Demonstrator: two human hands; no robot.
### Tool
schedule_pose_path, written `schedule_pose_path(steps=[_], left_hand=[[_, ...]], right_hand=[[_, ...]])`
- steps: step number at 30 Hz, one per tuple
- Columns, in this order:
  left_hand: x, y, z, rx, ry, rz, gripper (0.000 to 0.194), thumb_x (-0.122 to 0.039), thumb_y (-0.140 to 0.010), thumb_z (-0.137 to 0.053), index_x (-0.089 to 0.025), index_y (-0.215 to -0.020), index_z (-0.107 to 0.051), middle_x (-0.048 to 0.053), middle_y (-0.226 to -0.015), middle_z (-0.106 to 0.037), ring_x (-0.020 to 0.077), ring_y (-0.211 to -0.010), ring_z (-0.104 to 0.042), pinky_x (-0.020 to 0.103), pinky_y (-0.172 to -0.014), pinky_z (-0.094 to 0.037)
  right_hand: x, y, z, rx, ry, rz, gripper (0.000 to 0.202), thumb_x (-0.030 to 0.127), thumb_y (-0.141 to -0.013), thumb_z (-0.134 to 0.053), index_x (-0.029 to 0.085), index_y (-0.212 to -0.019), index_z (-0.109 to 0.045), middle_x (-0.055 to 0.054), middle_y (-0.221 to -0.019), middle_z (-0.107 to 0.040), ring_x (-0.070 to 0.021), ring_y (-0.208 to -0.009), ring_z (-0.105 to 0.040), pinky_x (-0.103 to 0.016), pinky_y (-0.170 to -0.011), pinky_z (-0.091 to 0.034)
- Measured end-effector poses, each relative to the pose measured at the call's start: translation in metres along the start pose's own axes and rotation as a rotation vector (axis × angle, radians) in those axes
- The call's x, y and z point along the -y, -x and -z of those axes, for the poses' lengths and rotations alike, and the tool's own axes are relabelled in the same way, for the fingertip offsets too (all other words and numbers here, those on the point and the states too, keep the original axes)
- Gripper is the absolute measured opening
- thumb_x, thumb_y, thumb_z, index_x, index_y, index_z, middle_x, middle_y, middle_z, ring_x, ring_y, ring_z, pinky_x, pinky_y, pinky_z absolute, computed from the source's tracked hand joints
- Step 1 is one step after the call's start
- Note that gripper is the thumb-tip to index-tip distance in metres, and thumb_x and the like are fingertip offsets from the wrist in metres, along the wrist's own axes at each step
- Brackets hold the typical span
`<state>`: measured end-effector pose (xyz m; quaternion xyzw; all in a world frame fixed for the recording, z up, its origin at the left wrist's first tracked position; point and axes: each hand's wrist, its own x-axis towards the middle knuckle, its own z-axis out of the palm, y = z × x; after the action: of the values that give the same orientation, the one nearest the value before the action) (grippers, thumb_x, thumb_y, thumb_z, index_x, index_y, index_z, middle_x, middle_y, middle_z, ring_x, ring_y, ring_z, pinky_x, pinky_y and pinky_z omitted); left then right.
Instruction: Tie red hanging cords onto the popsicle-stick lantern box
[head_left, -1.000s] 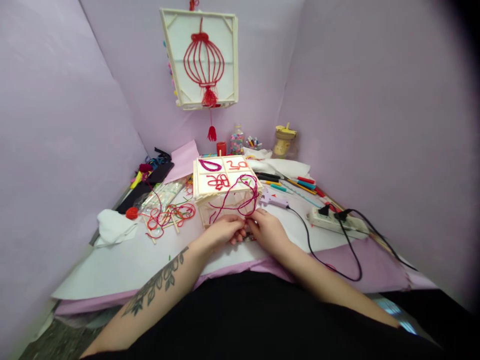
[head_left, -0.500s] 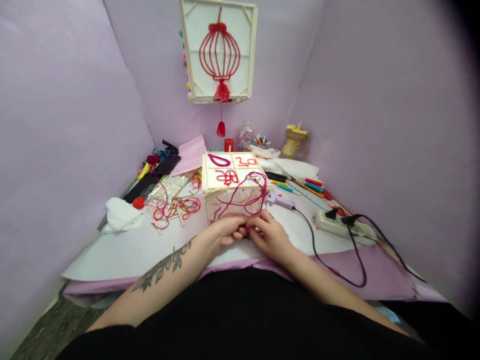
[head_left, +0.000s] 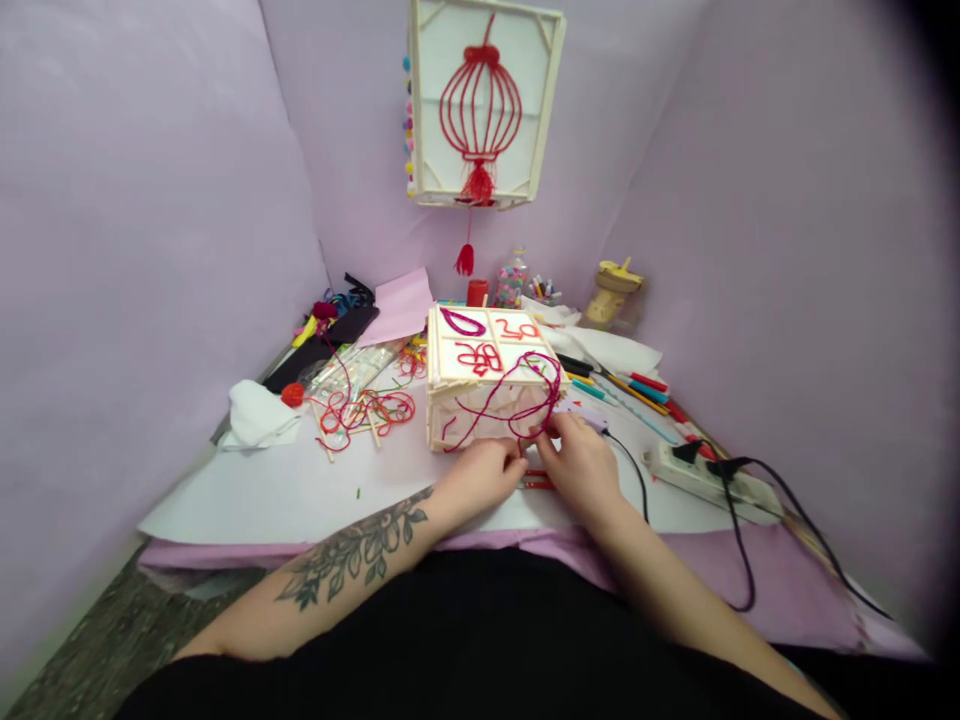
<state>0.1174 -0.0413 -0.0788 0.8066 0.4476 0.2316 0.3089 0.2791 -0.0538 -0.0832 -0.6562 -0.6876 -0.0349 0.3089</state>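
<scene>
A box-shaped stick frame [head_left: 491, 345] with white panels stands before me, red and magenta yarn shapes on its top. Magenta yarn [head_left: 544, 395] hangs in loose loops over its front right corner. At the box's front edge my left hand [head_left: 487, 475] is closed, thumb and fingers pinched on the end of the magenta yarn. Close by on the right, my right hand [head_left: 581, 465] has its thumb and fingers pinched on the same yarn near the corner. Red-handled scissors [head_left: 537, 480] lie between my hands, partly covered by the right one.
A lantern-decorated box [head_left: 484, 110] hangs above. Tangled yarn [head_left: 367, 412], a white cloth [head_left: 259, 412] and a red pompom [head_left: 292, 395] lie left. A power strip [head_left: 709, 480] with cords, a glue gun [head_left: 585, 405] and markers [head_left: 649, 390] lie right.
My hands have moved slightly apart, the right one up toward the box's corner. The scissors now show between them. The whole view has shifted, with the scene further right.
</scene>
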Motion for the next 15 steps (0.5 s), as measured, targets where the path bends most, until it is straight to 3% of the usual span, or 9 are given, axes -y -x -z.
schedule_pose_path(steps=[4, 7, 11, 13, 15], left_hand=[[-0.003, 0.001, 0.005, -0.041, -0.133, -0.003, 0.029, -0.032, -0.092, -0.044, -0.016, -0.084, -0.066, 0.009, -0.085, -0.070, 0.0202, -0.077, -0.063, 0.029, -0.072, -0.045], [-0.001, -0.003, 0.005, -0.103, -0.297, 0.009, 0.032, -0.030, -0.095, -0.038, -0.014, -0.097, -0.066, 0.012, -0.099, -0.069, 0.0224, -0.088, -0.064, 0.031, -0.078, -0.047], [0.002, -0.009, 0.001, -0.048, -0.488, -0.013, 0.032, -0.018, -0.094, -0.037, -0.012, -0.105, -0.066, 0.014, -0.101, -0.068, 0.0241, -0.090, -0.064, 0.033, -0.078, -0.047], [0.003, -0.015, 0.000, -0.049, -0.481, -0.031, 0.031, -0.016, -0.092, -0.038, -0.012, -0.106, -0.066, 0.015, -0.102, -0.068, 0.0249, -0.092, -0.064, 0.033, -0.078, -0.047], [0.003, -0.022, 0.000, -0.103, -0.393, 0.047, 0.029, -0.019, -0.091, -0.042, -0.012, -0.104, -0.068, 0.016, -0.100, -0.070, 0.0262, -0.090, -0.065, 0.033, -0.075, -0.047]], right_hand=[[-0.007, 0.002, 0.004, 0.040, -0.195, 0.035, 0.016, 0.030, -0.087, -0.052, 0.018, -0.077, -0.056, -0.005, -0.078, -0.060, -0.0159, -0.067, -0.053, -0.028, -0.062, -0.037], [-0.016, 0.005, 0.011, 0.131, -0.464, -0.081, 0.019, 0.037, -0.085, -0.056, 0.018, -0.080, -0.060, -0.004, -0.077, -0.062, -0.0155, -0.067, -0.055, -0.028, -0.064, -0.042], [-0.022, 0.009, 0.019, 0.255, -0.801, -0.233, 0.024, 0.042, -0.081, -0.061, 0.018, -0.086, -0.060, -0.007, -0.094, -0.068, -0.0166, -0.076, -0.062, -0.027, -0.064, -0.048], [-0.023, 0.012, 0.023, 0.300, -0.879, -0.256, 0.025, 0.042, -0.081, -0.061, 0.018, -0.085, -0.060, -0.008, -0.093, -0.069, -0.0162, -0.075, -0.062, -0.026, -0.062, -0.049], [-0.023, 0.013, 0.026, 0.308, -0.891, -0.258, 0.025, 0.042, -0.081, -0.062, 0.017, -0.084, -0.059, -0.007, -0.085, -0.069, -0.0150, -0.071, -0.061, -0.026, -0.061, -0.048]])
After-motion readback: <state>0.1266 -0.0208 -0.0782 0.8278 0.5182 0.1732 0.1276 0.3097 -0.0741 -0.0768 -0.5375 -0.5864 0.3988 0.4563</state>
